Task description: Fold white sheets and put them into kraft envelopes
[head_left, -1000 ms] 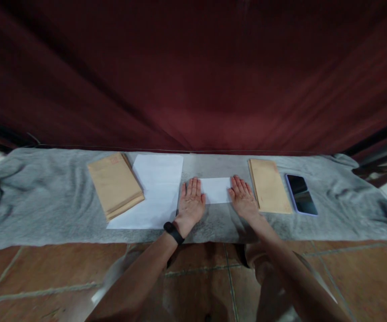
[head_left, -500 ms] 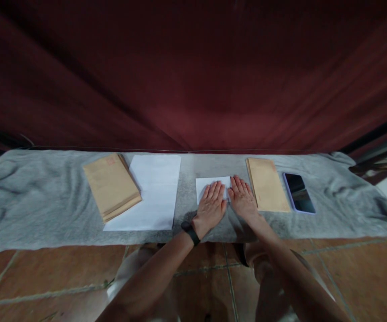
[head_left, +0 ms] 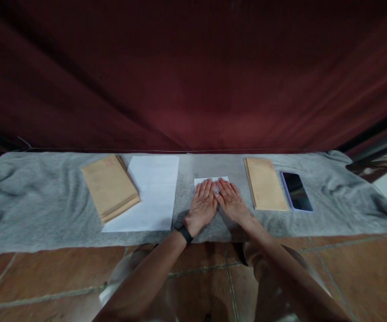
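Note:
A small folded sheet of white paper (head_left: 198,181) lies on the grey cloth in front of me, mostly covered by my hands. My left hand (head_left: 203,205), with a dark band on its wrist, rests flat on the paper's left part, fingers stretched away from me. Beside it my right hand (head_left: 231,201) lies flat over the right part, its thumb close against the left hand. Neither hand grips anything. Just right of my right hand is a short stack of brown envelopes (head_left: 267,184).
To the left, a thicker stack of brown envelopes (head_left: 110,185) overlaps large white paper sheets (head_left: 155,192). A phone (head_left: 296,191) in a purple case lies far right. The grey cloth (head_left: 46,201) covers a narrow surface, with a dark red curtain (head_left: 193,89) behind it.
My right hand has slid left from the paper's right edge onto the paper, up against my left hand. The left hand has shifted slightly left and stays flat.

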A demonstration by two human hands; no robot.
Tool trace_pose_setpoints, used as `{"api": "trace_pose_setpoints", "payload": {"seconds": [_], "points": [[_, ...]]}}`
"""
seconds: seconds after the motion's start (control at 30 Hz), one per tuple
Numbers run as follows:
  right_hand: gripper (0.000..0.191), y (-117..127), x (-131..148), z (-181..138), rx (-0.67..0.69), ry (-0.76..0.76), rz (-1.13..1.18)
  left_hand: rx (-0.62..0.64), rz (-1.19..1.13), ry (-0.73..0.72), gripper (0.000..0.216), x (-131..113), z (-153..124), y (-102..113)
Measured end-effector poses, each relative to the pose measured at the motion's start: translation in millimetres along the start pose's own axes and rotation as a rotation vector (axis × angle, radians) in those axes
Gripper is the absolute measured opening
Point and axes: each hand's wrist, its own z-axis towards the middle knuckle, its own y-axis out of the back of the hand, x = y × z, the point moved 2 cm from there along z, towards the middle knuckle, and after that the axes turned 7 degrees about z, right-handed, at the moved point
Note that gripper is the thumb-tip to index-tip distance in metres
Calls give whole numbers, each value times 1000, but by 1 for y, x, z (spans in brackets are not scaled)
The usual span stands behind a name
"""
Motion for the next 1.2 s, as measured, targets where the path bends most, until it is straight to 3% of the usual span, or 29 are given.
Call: {"api": "trace_pose_setpoints", "payload": {"seconds": [0.4,0.63,0.77,0.97,1.2], "points": [[63,3,-18,-10,-119,-35,-80,-17,-2,126,59,22,-7,3],[62,8,-23,-13,-155,-43,-83,-42,-78,204,57,36,-8,14],[61,17,-15,-11,-133,-25,-64,-86,-344,311,57,46,-3,22],[64,16,11,-12,0,142,25,-99,-852,584,56,60,1,16],[65,10,20,-11,-15,117,28,-169,-1255,825,50,71,5,6]]}}
